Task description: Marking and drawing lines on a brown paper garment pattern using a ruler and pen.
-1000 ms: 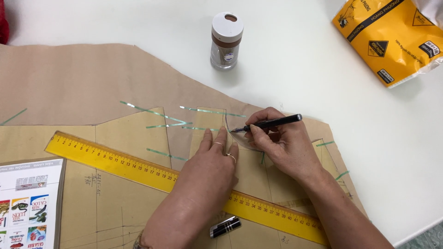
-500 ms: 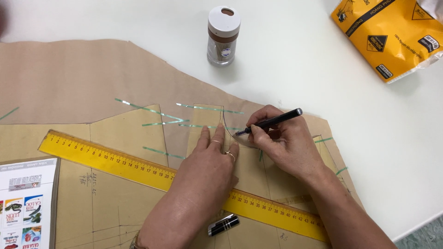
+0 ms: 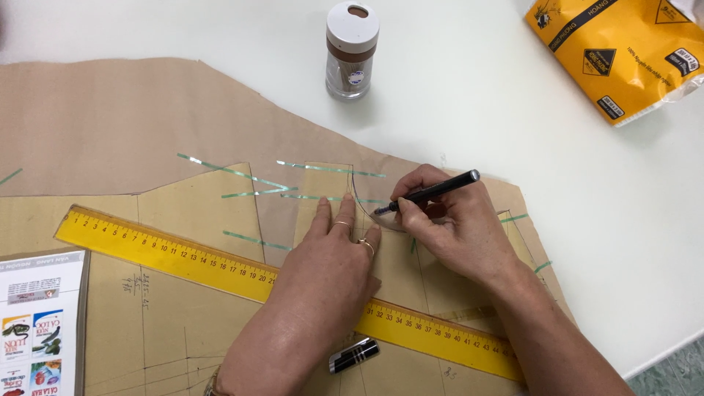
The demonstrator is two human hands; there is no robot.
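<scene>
Leaflet (image 3: 37, 323) at left edge. Yellow ruler (image 3: 176, 253) slants across brown paper (image 3: 110, 132) on table (image 3: 477, 95). Left hand (image 3: 323, 275) flat, fingers spread, pressing paper and ruler. Right hand (image 3: 458, 231) grips black pen (image 3: 429, 192), tip on curved line. Pen cap (image 3: 354, 355) below ruler. Jar (image 3: 351, 50) above; yellow bag (image 3: 623, 51) top right.

Off to the side stuff: there's a small clear jar with a white lid and brown band (image 3: 352, 50) standing upright on the white worktop (image 3: 477, 95), well up past the top edge of the paper. Top right corner has a crinkly yellow plastic bag with black print (image 3: 623, 55), partly cut off by the frame. Bottom left, a printed leaflet with little colour pictures (image 3: 37, 323) lying flat. And a black pen cap with silver stripes (image 3: 353, 355) sitting near the bottom edge
</scene>
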